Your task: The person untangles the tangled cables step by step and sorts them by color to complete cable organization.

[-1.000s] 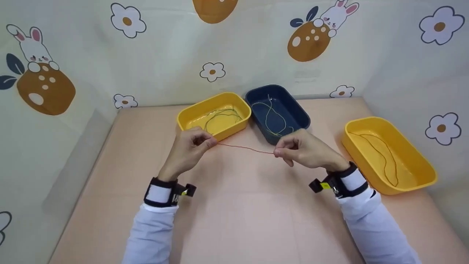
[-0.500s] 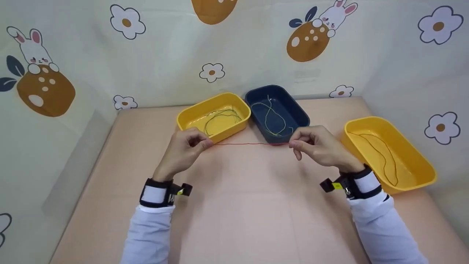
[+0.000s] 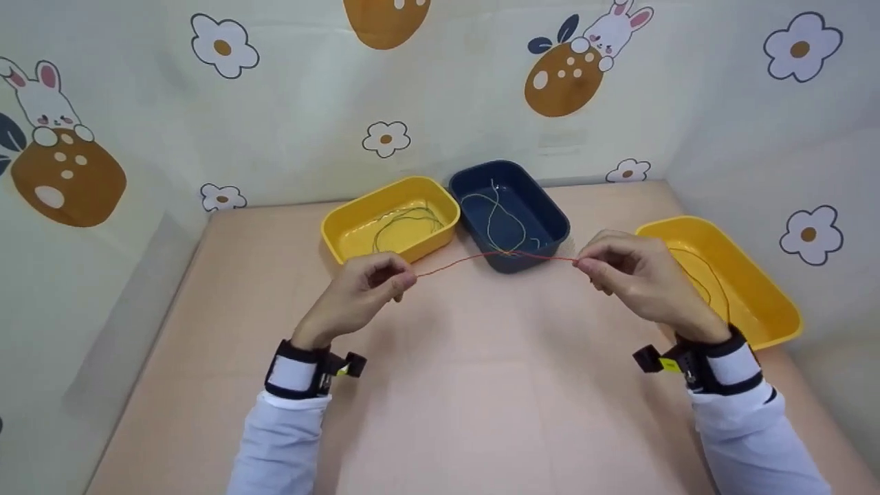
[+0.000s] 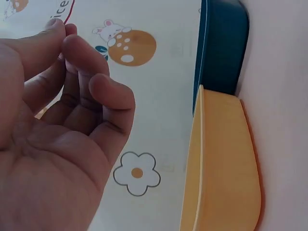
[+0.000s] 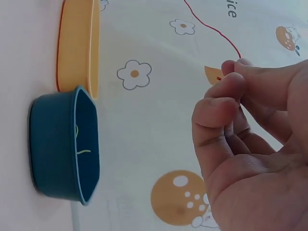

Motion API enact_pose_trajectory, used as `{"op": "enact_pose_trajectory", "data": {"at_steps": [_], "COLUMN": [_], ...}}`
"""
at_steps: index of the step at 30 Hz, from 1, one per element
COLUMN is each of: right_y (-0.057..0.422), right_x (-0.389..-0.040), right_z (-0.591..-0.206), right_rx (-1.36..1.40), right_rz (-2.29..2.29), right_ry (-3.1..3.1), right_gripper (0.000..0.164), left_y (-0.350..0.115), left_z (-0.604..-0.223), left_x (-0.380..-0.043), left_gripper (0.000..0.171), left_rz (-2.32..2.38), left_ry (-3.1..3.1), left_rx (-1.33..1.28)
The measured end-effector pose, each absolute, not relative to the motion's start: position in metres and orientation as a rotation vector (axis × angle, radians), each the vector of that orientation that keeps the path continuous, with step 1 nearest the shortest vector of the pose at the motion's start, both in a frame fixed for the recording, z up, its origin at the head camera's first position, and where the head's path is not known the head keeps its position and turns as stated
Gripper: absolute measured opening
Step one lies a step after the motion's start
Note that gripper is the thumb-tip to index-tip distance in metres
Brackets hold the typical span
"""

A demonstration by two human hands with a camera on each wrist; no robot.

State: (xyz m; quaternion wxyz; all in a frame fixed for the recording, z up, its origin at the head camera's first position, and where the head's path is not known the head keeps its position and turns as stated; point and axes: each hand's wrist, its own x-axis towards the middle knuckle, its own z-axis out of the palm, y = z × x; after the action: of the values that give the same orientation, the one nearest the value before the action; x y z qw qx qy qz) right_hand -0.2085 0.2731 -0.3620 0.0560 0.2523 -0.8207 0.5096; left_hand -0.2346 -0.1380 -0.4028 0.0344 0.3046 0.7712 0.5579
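Note:
A thin red string [image 3: 454, 263] stretches between both hands in a shallow upward arc. Its left end is pinched between thumb and forefinger of my left hand [image 3: 361, 292], in front of the left yellow container. My right hand [image 3: 643, 278] pinches the other end, to the right of the dark blue container [image 3: 509, 264]. The string's middle overlaps the blue container's near wall in the head view. In the right wrist view the red string [image 5: 214, 29] runs up and left from the fingertips; the left wrist view shows only a short piece of it.
A yellow container [image 3: 330, 237] with green string inside touches the blue one, which holds pale yellow-green string [image 3: 520, 227]. Another yellow container [image 3: 770, 309] with a looped string stands at the right, partly behind my right hand. A patterned cloth wall [image 3: 295, 137] rises behind the table [image 3: 447, 412].
My right hand has moved right, widening the span of red string between the hands. The string has gone from slightly slack to taut, and now bows upward. The left hand has shifted only slightly.

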Motion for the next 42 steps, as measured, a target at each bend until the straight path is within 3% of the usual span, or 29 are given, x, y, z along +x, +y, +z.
{"op": "enact_pose_trajectory", "data": {"at_steps": [6, 14, 22, 31, 42], "right_y": [0.310, 0.361, 0.401, 0.435, 0.460], "right_x": [-0.196, -0.187, -0.180, -0.173, -0.176], "right_z": [-0.355, -0.356, -0.364, -0.377, -0.396], "right_rx": [0.484, 0.082, -0.110, -0.311, -0.477], "right_rz": [1.304, 1.005, 0.813, 0.781, 0.797], "right_ry": [-2.588, -2.741, -2.888, -3.060, -3.197], "right_gripper": [0.009, 0.017, 0.018, 0.030, 0.037], "left_y": [-0.085, 0.015, 0.110, 0.189, 0.221], "left_z": [-0.403, -0.395, -0.396, -0.406, -0.416], "left_x": [-0.245, -0.272, -0.286, -0.287, -0.281], "left_gripper": [0.008, 0.010, 0.010, 0.008, 0.043], "left_rz": [1.715, 1.692, 1.573, 1.291, 0.791], "left_ry": [2.432, 2.570, 2.657, 2.730, 2.596], "left_rx": [0.947, 0.915, 0.934, 0.983, 1.008]}}
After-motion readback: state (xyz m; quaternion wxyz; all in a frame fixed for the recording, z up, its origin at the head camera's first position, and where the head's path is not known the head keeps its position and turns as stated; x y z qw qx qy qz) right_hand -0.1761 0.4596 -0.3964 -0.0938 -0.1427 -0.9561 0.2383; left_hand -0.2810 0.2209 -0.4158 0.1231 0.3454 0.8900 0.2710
